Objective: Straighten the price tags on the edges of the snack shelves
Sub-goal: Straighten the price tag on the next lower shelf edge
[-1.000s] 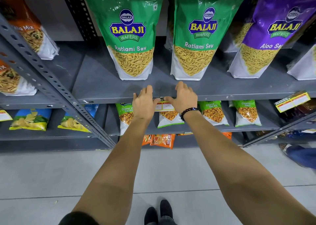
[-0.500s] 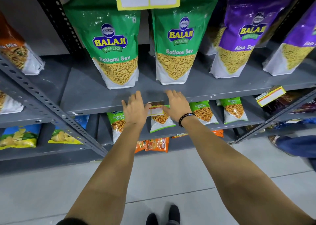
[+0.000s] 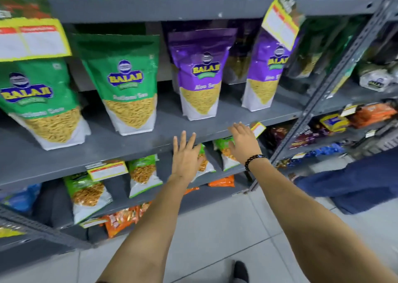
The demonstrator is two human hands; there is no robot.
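A small yellow-edged price tag point(image 3: 258, 129) sits tilted on the front edge of the grey snack shelf point(image 3: 133, 147), just right of my right hand point(image 3: 243, 142), whose spread fingers hold nothing. My left hand point(image 3: 186, 155) hovers open in front of the shelf edge, left of the right hand. The price tag point(image 3: 107, 170) further left on the same edge lies roughly level. On the shelf above, a large tag point(image 3: 32, 39) hangs at the left and another tag point(image 3: 280, 24) hangs crooked at the right.
Green bags point(image 3: 127, 84) and purple bags point(image 3: 201, 76) of snacks stand on the shelf. A perforated grey upright point(image 3: 336, 71) divides off the right bay. Another person's blue-clad leg point(image 3: 355, 181) stands at the right on the tiled floor point(image 3: 215, 229).
Both hands let go of the middle price tag and moved right along the shelf edge toward the tilted tag. My view swung right and up.
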